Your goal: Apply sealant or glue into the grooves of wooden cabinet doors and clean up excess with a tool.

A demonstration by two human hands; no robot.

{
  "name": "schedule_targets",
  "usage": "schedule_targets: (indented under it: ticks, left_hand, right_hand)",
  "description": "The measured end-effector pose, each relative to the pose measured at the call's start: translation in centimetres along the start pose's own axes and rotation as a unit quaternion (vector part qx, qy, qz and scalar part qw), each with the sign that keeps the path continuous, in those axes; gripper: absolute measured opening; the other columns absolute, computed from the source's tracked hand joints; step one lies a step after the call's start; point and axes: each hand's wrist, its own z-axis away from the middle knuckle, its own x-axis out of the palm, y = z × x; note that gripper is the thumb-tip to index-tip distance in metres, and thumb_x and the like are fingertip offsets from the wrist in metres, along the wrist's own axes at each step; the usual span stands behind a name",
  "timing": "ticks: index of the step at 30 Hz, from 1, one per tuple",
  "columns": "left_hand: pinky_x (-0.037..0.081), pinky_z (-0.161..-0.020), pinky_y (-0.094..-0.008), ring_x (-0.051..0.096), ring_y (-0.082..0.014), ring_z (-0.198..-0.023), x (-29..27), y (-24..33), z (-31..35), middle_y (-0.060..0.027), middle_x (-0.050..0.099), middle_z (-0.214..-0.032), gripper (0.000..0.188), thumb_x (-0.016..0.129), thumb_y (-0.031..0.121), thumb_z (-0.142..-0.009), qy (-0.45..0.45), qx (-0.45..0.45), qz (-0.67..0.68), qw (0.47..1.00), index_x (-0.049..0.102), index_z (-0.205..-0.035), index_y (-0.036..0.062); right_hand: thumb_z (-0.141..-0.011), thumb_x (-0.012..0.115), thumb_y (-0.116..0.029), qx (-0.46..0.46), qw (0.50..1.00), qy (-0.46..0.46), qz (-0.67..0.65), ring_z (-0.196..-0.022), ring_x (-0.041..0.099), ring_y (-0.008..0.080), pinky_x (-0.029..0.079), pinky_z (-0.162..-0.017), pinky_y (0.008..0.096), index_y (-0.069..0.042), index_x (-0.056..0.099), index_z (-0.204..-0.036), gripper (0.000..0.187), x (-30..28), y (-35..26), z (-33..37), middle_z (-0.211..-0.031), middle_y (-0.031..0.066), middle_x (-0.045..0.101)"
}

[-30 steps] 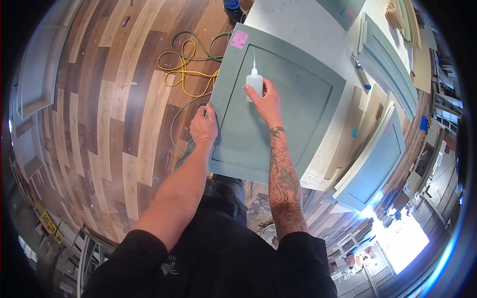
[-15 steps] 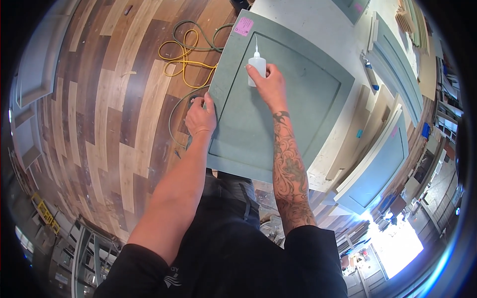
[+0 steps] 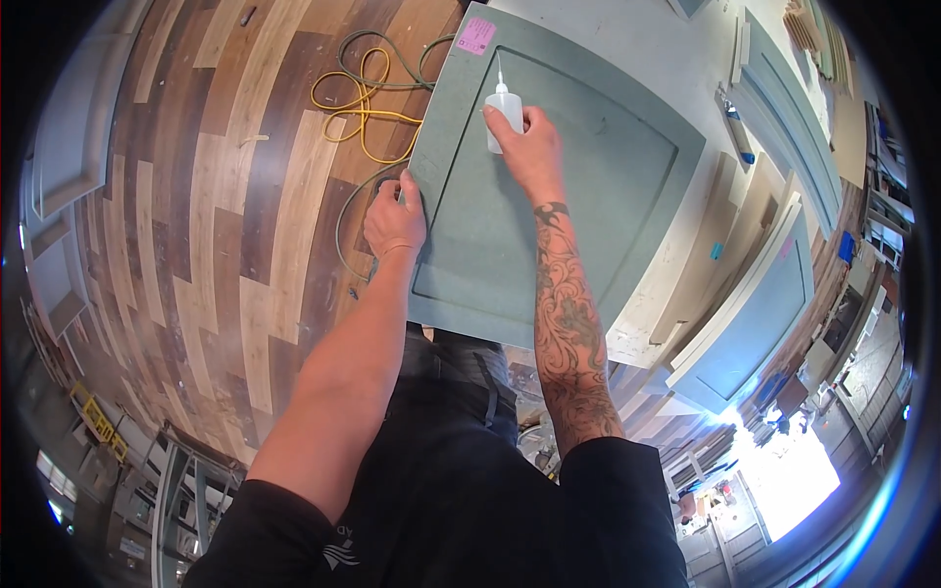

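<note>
A grey-green cabinet door (image 3: 549, 216) with a recessed centre panel lies flat in front of me. My right hand (image 3: 531, 157) holds a white squeeze bottle (image 3: 506, 120) between thumb and fingers. Its thin, clear nozzle points away from me, toward the far left corner of the recess. I cannot make out any liquid at the tip. My left hand (image 3: 394, 216) is closed over the door's left edge, fingers curled, partly hiding a dark object beneath. A pink label (image 3: 477, 35) is stuck on the far left corner of the frame.
The door rests on a pale worktop (image 3: 676, 211). To the right are a blue-ended tool (image 3: 737, 132), wood strips (image 3: 701, 255) and another panelled door (image 3: 750, 323). Yellow cord (image 3: 368, 116) and a green hose (image 3: 353, 47) loop over the wood-plank floor (image 3: 216, 225) at left.
The whole view has shifted slightly, so the door and both hands sit a little higher in it. Both hands keep their grips, with no clear movement against the door.
</note>
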Motion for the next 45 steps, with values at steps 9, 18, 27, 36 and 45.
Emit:
schedule_targets:
  ticks: [9,18,27,36,45]
  left_hand:
    - [0.051,-0.092,-0.05,0.066,-0.0435,-0.109,-0.9,0.9,0.3,-0.0219,0.072,-0.115,0.063,0.04,0.06,-0.103,-0.045,-0.014,0.008,0.999,0.073,-0.119,0.0085]
    - [0.052,-0.09,-0.0514,0.067,-0.045,-0.105,-0.6,0.6,0.1,-0.0226,0.073,-0.109,0.064,0.041,0.062,-0.102,-0.021,-0.008,0.001,1.0,0.074,-0.112,0.0074]
    - [0.051,-0.09,-0.0519,0.067,-0.0452,-0.106,-0.9,0.8,0.3,-0.0231,0.073,-0.11,0.065,0.04,0.062,-0.102,-0.027,-0.012,0.005,1.0,0.074,-0.114,0.0077]
    - [0.051,-0.091,-0.0514,0.067,-0.0447,-0.107,-0.9,0.8,0.2,-0.0226,0.073,-0.11,0.063,0.042,0.061,-0.102,-0.025,-0.015,0.008,1.0,0.074,-0.115,0.0078]
    - [0.05,-0.089,-0.0523,0.066,-0.0463,-0.105,-0.9,0.9,0.3,-0.0235,0.072,-0.108,0.064,0.041,0.062,-0.102,-0.019,-0.004,0.012,1.0,0.073,-0.111,0.007]
  right_hand:
    - [-0.08,0.079,-0.049,0.0,1.0,0.009,-0.001,-0.089,0.071,0.034,0.055,-0.08,0.0425,0.006,0.066,-0.103,0.061,0.2,0.5,0.1,-0.097,0.0223,0.072]
    - [-0.081,0.078,-0.049,0.009,1.0,-0.015,-0.006,-0.089,0.071,0.033,0.055,-0.08,0.0417,0.006,0.065,-0.105,0.061,0.0,0.0,1.0,-0.097,0.0219,0.073]
    - [-0.081,0.078,-0.049,0.009,1.0,-0.02,-0.002,-0.088,0.071,0.0326,0.055,-0.08,0.0412,0.005,0.065,-0.104,0.06,-0.1,0.4,1.6,-0.095,0.0209,0.073]
    - [-0.081,0.078,-0.049,0.006,1.0,-0.02,-0.001,-0.086,0.071,0.0331,0.055,-0.079,0.0413,0.005,0.065,-0.101,0.059,0.2,1.0,2.0,-0.093,0.0207,0.072]
    - [-0.082,0.078,-0.048,0.015,0.999,-0.033,-0.011,-0.084,0.071,0.0328,0.054,-0.077,0.0418,0.005,0.065,-0.1,0.057,0.1,0.9,2.9,-0.092,0.0207,0.072]
